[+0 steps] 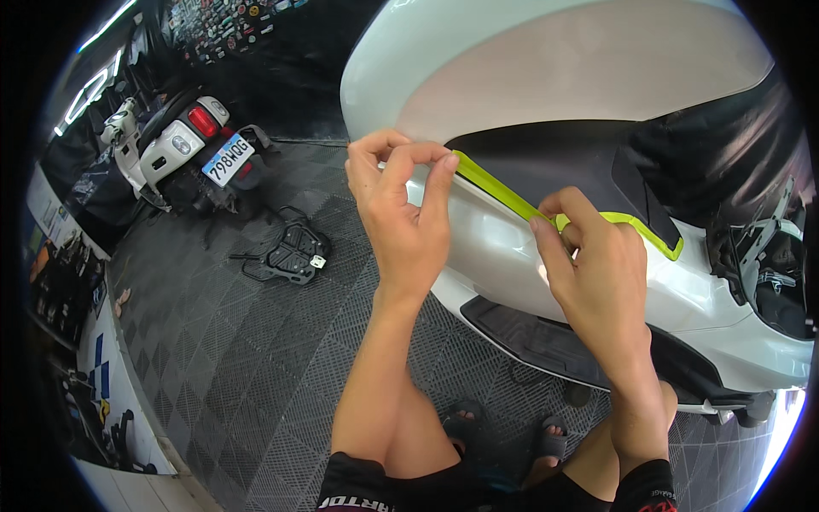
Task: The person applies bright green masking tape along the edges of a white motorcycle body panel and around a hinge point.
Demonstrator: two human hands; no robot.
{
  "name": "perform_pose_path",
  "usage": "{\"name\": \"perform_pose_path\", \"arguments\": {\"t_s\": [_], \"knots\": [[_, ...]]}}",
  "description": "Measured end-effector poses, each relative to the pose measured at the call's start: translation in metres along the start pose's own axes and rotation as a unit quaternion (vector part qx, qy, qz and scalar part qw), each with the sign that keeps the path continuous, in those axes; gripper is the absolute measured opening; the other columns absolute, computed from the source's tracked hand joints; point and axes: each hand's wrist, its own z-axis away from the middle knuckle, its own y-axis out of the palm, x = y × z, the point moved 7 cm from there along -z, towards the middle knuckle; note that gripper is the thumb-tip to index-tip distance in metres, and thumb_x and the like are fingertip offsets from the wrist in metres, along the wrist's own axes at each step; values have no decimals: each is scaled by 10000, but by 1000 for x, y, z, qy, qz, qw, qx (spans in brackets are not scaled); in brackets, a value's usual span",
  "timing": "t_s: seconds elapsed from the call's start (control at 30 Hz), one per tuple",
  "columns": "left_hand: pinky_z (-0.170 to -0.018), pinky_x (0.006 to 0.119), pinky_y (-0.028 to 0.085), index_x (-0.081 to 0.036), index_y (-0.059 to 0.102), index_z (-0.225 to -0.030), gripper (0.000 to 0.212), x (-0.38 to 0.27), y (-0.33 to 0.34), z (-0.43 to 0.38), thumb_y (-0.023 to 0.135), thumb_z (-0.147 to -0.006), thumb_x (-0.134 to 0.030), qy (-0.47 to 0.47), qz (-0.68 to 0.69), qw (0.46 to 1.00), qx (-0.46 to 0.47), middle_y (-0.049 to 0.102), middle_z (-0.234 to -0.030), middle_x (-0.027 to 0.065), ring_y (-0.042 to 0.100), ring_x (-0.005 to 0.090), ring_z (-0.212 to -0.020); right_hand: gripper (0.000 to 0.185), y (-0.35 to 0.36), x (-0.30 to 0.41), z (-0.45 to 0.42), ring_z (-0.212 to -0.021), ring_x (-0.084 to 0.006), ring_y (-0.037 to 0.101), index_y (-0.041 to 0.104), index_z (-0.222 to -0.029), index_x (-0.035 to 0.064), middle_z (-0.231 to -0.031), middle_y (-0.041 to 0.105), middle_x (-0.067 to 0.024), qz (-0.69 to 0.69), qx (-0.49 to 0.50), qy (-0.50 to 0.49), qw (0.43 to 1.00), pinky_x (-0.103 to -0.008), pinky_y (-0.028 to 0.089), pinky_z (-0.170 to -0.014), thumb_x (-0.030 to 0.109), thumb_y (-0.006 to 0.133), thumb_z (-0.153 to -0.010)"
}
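A bright yellow-green tape strip [498, 187] runs along the edge between a white glossy scooter body panel [499, 224] and a dark panel [550, 147]. My left hand [409, 224] pinches the strip's far left end between thumb and index finger. Further right, my right hand [598, 275] has its thumb and index finger on the same strip. Beyond the right hand the tape continues along the dark panel and bends at its corner; part of it is hidden behind the fingers. A large white panel [544, 70] with a pale matte area rises above the dark one.
Below the white panel lies a black footboard [531, 326]. A black rack-like part [297, 253] rests on the grey tiled floor [256, 358]. Another white scooter [173, 147] with a plate stands at the back left. Tools and parts [70, 288] line the left wall.
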Motion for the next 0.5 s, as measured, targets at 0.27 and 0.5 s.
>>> {"name": "perform_pose_path", "arguments": {"t_s": [0.27,0.5], "knots": [[-878,329,450,-47,778,-955,95,4,0,4,838,-891,-83,61,-63,996,-20,548,-1060,55,559,202,-997,170,11,0,-7,-637,-397,663,639,-878,37,-658,667,-163,49,-2,46,998,-469,496,-618,161,744,-926],[-862,381,370,-139,773,-936,121,9,1,6,855,-847,-135,78,-50,994,-65,591,-1038,-8,549,184,-917,269,14,-2,-11,-638,-386,664,659,-812,26,-640,667,-160,30,-2,79,996,-476,497,-630,238,793,-911]]}}
